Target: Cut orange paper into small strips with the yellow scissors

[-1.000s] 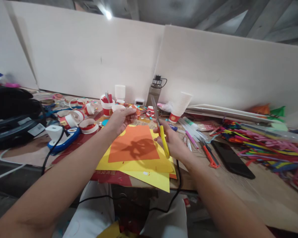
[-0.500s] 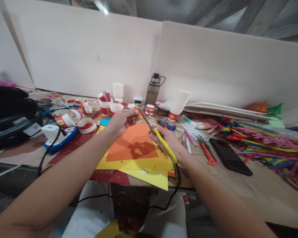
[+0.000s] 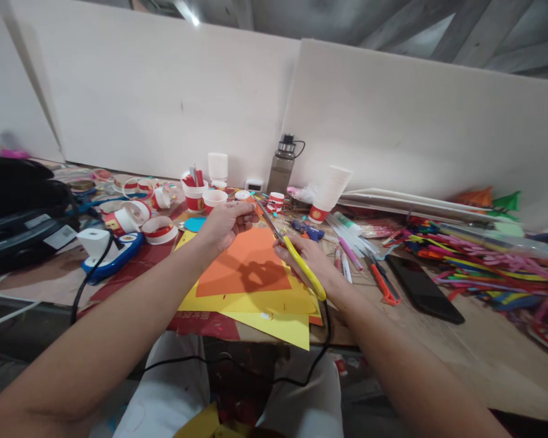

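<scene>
Through the head camera I had white boards [image 3: 173, 97] standing across the back, behind a cluttered tabletop [image 3: 442, 359]. At its near edge lay yellow sheets [image 3: 246, 304], one corner jutting past the edge, and on top of them an orange sheet [image 3: 219, 271] with a shadow falling across it. A grey bottle [image 3: 281, 173] stood upright by the boards, and a leaning stack of paper cups [image 3: 331, 190] was to the right of it. My left hand [image 3: 227, 226] was above the orange sheet, thumb and fingertips pinched together on a scrap. My right hand [image 3: 311, 258] was wrapped round the yellow-handled scissors [image 3: 295, 254], whose blades pointed forward and to the left. That scrap, an orange paper piece [image 3: 258, 209], stuck out from the left fingertips at the blades; I couldn't tell whether they touched it or only overlapped it in my view.
</scene>
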